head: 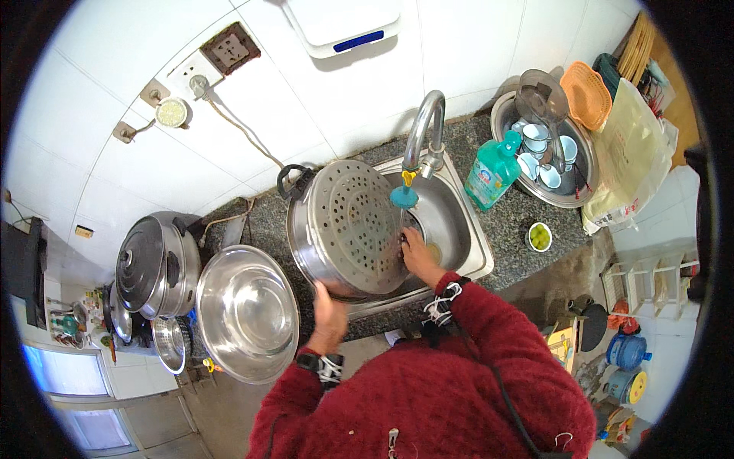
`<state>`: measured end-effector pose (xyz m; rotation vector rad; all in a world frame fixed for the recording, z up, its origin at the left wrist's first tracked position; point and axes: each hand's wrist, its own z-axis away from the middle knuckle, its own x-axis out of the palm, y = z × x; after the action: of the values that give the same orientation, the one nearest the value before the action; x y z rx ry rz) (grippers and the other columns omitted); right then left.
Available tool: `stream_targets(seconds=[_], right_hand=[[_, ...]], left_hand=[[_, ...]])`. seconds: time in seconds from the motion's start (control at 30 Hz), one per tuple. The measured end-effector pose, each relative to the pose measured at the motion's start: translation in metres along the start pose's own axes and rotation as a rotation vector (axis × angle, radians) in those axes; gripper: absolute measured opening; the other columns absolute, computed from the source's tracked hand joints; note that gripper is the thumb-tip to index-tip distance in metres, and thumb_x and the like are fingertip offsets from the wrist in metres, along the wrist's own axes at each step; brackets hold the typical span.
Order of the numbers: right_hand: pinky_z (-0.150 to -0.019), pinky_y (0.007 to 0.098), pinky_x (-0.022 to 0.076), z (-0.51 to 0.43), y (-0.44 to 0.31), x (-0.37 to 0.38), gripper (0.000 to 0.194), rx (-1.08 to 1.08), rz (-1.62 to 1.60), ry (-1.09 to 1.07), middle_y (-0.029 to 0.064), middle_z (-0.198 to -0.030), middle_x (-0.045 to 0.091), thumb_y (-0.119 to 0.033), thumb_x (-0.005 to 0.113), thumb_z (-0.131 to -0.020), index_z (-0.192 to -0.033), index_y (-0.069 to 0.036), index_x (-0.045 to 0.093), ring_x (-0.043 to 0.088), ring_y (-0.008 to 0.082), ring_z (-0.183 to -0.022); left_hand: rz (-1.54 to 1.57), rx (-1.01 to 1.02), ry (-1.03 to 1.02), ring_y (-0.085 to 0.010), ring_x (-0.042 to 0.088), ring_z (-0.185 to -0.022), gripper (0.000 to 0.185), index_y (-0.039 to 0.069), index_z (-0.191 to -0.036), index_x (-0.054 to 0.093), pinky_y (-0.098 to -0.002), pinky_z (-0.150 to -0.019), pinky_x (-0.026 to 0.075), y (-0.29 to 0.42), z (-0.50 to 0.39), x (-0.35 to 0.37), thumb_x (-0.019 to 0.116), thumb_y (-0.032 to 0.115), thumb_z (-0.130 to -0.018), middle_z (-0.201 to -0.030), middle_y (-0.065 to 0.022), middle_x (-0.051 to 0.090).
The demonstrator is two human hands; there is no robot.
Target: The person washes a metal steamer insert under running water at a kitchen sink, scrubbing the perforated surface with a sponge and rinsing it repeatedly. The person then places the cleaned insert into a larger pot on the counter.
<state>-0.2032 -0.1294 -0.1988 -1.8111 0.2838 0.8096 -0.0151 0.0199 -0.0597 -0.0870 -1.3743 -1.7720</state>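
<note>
A large steel steamer pot point(304, 229) with a perforated base point(361, 224) facing up and toward the faucet leans over the left part of the steel sink point(459, 229). My left hand point(328, 318) rests against the pot's lower rim. At the pot's right side, my right hand point(420, 255) has its fingers bent near a dark part that may be a handle; its exact hold is partly hidden. Above the sink rises a curved metal faucet point(427, 123) with a teal spray head point(404, 197), and a thin stream of water seems to fall from it.
Left of the pot stand a wide steel basin point(246, 315) and a lidded pot point(155, 264). Right of the sink are a teal detergent bottle point(492, 175), a basin point(590, 189) holding several cups, a small bowl of green fruit point(539, 237) and a plastic bag point(631, 155).
</note>
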Motion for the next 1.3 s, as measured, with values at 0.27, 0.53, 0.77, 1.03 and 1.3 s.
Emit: stream_targets(seconds=[0.27, 0.53, 0.77, 1.03, 1.3], right_hand=[[-0.11, 0.0397, 0.0318, -0.004, -0.013, -0.029, 0.038, 0.036, -0.234, -0.045, 0.0212, -0.141, 0.042, -0.013, 0.044, -0.097, -0.133, -0.002, 0.047, 0.04, 0.0367, -0.132], [-0.11, 0.0416, 0.032, -0.001, -0.042, -0.061, 0.041, -0.156, -0.313, -0.006, 0.0217, -0.143, 0.039, -0.008, 0.046, -0.094, -0.134, -0.003, 0.045, 0.036, 0.0389, -0.133], [-0.111, 0.0431, 0.0297, -0.074, -0.018, -0.046, 0.042, 0.084, -0.252, 0.063, 0.0217, -0.143, 0.039, -0.01, 0.048, -0.093, -0.134, -0.003, 0.045, 0.037, 0.038, -0.133], [-0.112, 0.0394, 0.0297, -0.055, -0.038, -0.048, 0.038, -0.159, -0.078, -0.222, 0.0226, -0.141, 0.041, -0.009, 0.043, -0.094, -0.132, -0.002, 0.047, 0.037, 0.0335, -0.134], [-0.114, 0.0403, 0.026, -0.079, -0.068, -0.043, 0.041, -0.416, -0.215, -0.088, 0.0207, -0.142, 0.041, -0.01, 0.046, -0.091, -0.132, -0.003, 0.046, 0.034, 0.0342, -0.136]], left_hand=[[-0.267, 0.025, 0.219, -0.0238, 0.052, -0.116, 0.068, -0.002, -0.131, 0.048, -0.037, -0.102, 0.041, 0.02, -0.02, 0.02, 0.039, 0.057, -0.098, -0.132, -0.0108, 0.052], [-0.138, -0.099, 0.09, -0.026, 0.055, -0.116, 0.068, 0.004, -0.133, 0.048, -0.0435, -0.1, 0.044, 0.048, -0.04, 0.049, 0.045, 0.06, -0.094, -0.129, -0.0119, 0.056], [0.02, -0.234, 0.068, -0.028, 0.052, -0.12, 0.069, 0.008, -0.136, 0.047, -0.0459, -0.103, 0.041, 0.047, -0.063, 0.029, 0.051, 0.06, -0.091, -0.134, -0.0102, 0.054], [-0.012, -0.251, 0.122, -0.027, 0.051, -0.123, 0.064, 0.011, -0.137, 0.048, -0.0467, -0.104, 0.04, 0.051, -0.051, 0.019, 0.042, 0.059, -0.096, -0.137, -0.0083, 0.052], [-0.102, -0.234, 0.178, -0.0272, 0.05, -0.124, 0.071, 0.009, -0.14, 0.042, -0.0483, -0.101, 0.043, 0.045, -0.059, 0.011, 0.044, 0.062, -0.093, -0.139, -0.01, 0.049]])
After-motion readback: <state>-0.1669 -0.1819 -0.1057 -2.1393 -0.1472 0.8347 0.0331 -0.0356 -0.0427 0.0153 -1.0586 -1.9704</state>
